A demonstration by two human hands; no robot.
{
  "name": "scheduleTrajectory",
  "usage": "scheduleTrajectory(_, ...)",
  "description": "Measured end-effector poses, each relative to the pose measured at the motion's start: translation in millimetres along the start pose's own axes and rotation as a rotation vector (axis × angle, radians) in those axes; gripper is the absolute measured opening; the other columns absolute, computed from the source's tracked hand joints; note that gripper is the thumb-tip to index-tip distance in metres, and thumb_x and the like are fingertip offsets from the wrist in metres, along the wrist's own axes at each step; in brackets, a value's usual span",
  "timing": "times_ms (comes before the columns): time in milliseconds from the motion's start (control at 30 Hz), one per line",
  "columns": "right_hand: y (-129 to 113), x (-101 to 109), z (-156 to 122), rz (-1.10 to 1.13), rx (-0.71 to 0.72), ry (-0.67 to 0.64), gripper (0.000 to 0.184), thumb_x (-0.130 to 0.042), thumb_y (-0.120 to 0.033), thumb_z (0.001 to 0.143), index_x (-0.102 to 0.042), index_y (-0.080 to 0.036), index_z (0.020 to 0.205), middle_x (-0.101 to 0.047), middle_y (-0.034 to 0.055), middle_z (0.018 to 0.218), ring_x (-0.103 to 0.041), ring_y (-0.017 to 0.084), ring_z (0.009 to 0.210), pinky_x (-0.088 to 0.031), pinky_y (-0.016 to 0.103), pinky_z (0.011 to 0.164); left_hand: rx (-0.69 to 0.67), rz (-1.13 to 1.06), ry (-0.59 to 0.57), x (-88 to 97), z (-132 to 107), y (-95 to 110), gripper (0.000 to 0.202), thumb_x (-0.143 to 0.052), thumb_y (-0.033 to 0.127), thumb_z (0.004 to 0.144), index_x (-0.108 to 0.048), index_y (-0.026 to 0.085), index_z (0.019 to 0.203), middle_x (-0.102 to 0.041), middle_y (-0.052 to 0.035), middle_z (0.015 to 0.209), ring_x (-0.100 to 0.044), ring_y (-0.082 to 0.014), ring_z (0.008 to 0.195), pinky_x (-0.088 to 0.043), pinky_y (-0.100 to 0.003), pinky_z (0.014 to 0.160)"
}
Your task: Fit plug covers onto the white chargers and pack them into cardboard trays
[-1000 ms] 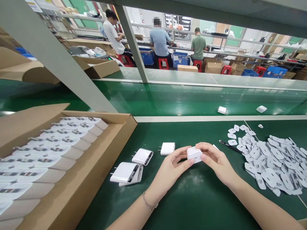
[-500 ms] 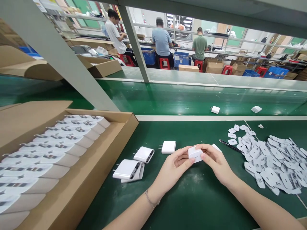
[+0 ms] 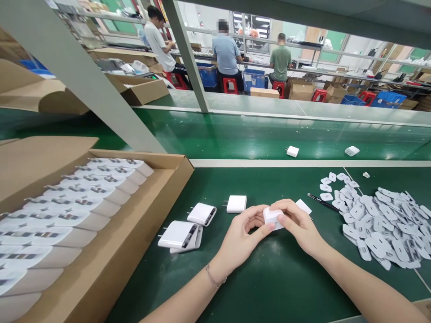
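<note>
Both hands meet over the green table and grip one white charger block (image 3: 272, 216). My left hand (image 3: 244, 237) pinches its left end with thumb and fingers. My right hand (image 3: 296, 226) wraps its right side, fingers curled over the top. Just left of the hands lie three loose white chargers (image 3: 236, 203) (image 3: 201, 213) (image 3: 178, 236) with their prongs pointing left. A small white sticker (image 3: 303, 206) lies behind my right hand.
A cardboard box (image 3: 111, 264) at left holds rows of white chargers. A heap of white stickers (image 3: 380, 222) and a black pen (image 3: 322, 202) lie at right. Two chargers (image 3: 292, 151) (image 3: 352, 150) sit on the conveyor belt. Three people work at a far bench.
The hands have kept the charger between them, turning it slightly. The two chargers on the belt have drifted left. The view has shifted a little.
</note>
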State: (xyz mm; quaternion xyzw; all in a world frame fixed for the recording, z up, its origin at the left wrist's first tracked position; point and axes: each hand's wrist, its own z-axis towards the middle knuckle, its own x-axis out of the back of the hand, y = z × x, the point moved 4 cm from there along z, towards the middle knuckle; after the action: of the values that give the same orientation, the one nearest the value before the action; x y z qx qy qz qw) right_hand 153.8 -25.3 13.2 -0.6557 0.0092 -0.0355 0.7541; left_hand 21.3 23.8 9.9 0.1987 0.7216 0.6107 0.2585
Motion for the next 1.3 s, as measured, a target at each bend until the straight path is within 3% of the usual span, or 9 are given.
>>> scheduleTrajectory(233, -2, -2, -1, -0.046, 0.093, 0.082, 0.019, -0.052, -0.034, 0.088, -0.067, -0.024, 0.09, -0.058, 0.0042, 0.093, -0.057, 0.015, 0.088, -0.048, 0.028, 0.076, -0.005, 0.045, 0.011, -2.7, -1, 1, 0.034, -0.069, 0.036, 0.072, -0.061, 0.014, 0.097, -0.063, -0.0041, 0.082, -0.06, -0.0167, 0.075, -0.05, -0.028, 0.072)
scheduleTrajectory(433, -5, -2, -3, -0.057, 0.113, 0.124, 0.02, -0.053, -0.036, 0.087, -0.069, -0.025, 0.091, -0.059, 0.0042, 0.09, -0.057, 0.014, 0.078, -0.049, 0.026, 0.066, 0.055, -0.024, -0.061, -7.0, -2, 0, 0.037, -0.061, 0.043, 0.078, -0.055, 0.014, 0.1, -0.065, -0.0029, 0.07, -0.063, -0.0168, 0.059, -0.053, -0.031, 0.062)
scheduleTrajectory(633, -2, -1, -5, -0.083, 0.12, 0.087, 0.024, -0.051, -0.036, 0.088, -0.068, -0.028, 0.103, -0.058, 0.0056, 0.098, -0.056, 0.017, 0.096, -0.049, 0.031, 0.083, 0.016, -0.079, -0.029, -5.8, -4, 4, 0.036, -0.064, 0.038, 0.077, -0.056, 0.012, 0.1, -0.064, -0.0023, 0.062, -0.062, -0.0162, 0.055, -0.051, -0.028, 0.058)
scheduleTrajectory(867, -4, -4, -3, -0.034, 0.181, -0.004, 0.031, -0.055, -0.029, 0.087, -0.059, -0.034, 0.117, -0.049, 0.0045, 0.125, -0.045, 0.021, 0.12, -0.041, 0.038, 0.1, 0.018, -0.368, -0.203, -1.1, 5, 0, 0.035, -0.06, 0.039, 0.081, -0.05, 0.02, 0.108, -0.067, -0.004, 0.079, -0.064, -0.0165, 0.067, -0.053, -0.031, 0.068)
scheduleTrajectory(1000, -6, -6, -7, 0.029, 0.194, -0.038, 0.043, -0.055, -0.03, 0.087, -0.045, -0.035, 0.129, -0.047, 0.0034, 0.133, -0.044, 0.021, 0.123, -0.037, 0.042, 0.104, -0.069, -0.418, -0.133, 0.9, 3, 13, 0.048, -0.074, 0.028, 0.07, -0.049, 0.023, 0.11, -0.065, -0.0003, 0.075, -0.061, -0.0143, 0.064, -0.05, -0.025, 0.062)
scheduleTrajectory(1067, -6, -1, -6, 0.062, 0.189, 0.058, 0.038, -0.051, -0.034, 0.089, -0.047, -0.031, 0.127, -0.052, 0.0054, 0.129, -0.048, 0.022, 0.119, -0.039, 0.044, 0.101, -0.165, -0.445, -0.098, 4.6, -14, 31, 0.06, -0.078, 0.032, 0.064, -0.049, 0.024, 0.116, -0.066, -0.002, 0.08, -0.062, -0.0161, 0.074, -0.049, -0.023, 0.067)
scheduleTrajectory(1167, -6, 10, 7, -0.038, 0.141, 0.164, 0.03, -0.046, -0.04, 0.089, -0.057, -0.024, 0.113, -0.061, 0.0076, 0.112, -0.057, 0.023, 0.103, -0.044, 0.044, 0.093, -0.295, -0.265, -0.065, 22.2, -69, 62, 0.041, -0.075, 0.039, 0.067, -0.061, 0.024, 0.103, -0.067, -0.0059, 0.088, -0.061, -0.0185, 0.079, -0.048, -0.023, 0.066)
scheduleTrajectory(1233, -7, 14, 29, -0.221, 0.118, 0.079, 0.03, -0.045, -0.043, 0.089, -0.059, -0.023, 0.106, -0.063, 0.0074, 0.107, -0.059, 0.023, 0.096, -0.047, 0.042, 0.088, -0.386, -0.038, 0.017, 46.1, -118, 83, 0.026, -0.075, 0.03, 0.068, -0.065, 0.025, 0.091, -0.067, -0.0067, 0.091, -0.061, -0.0201, 0.075, -0.048, -0.024, 0.061)
scheduleTrajectory(1300, -8, 14, 63, -0.572, 0.158, -0.077, 0.03, -0.042, -0.042, 0.088, -0.061, -0.024, 0.102, -0.061, 0.0063, 0.11, -0.057, 0.023, 0.101, -0.046, 0.039, 0.09, -0.395, 0.253, 0.109, 75.0, -165, 99, 0.021, -0.069, 0.022, 0.073, -0.064, 0.028, 0.093, -0.067, -0.0068, 0.093, -0.061, -0.0246, 0.084, -0.05, -0.029, 0.069)
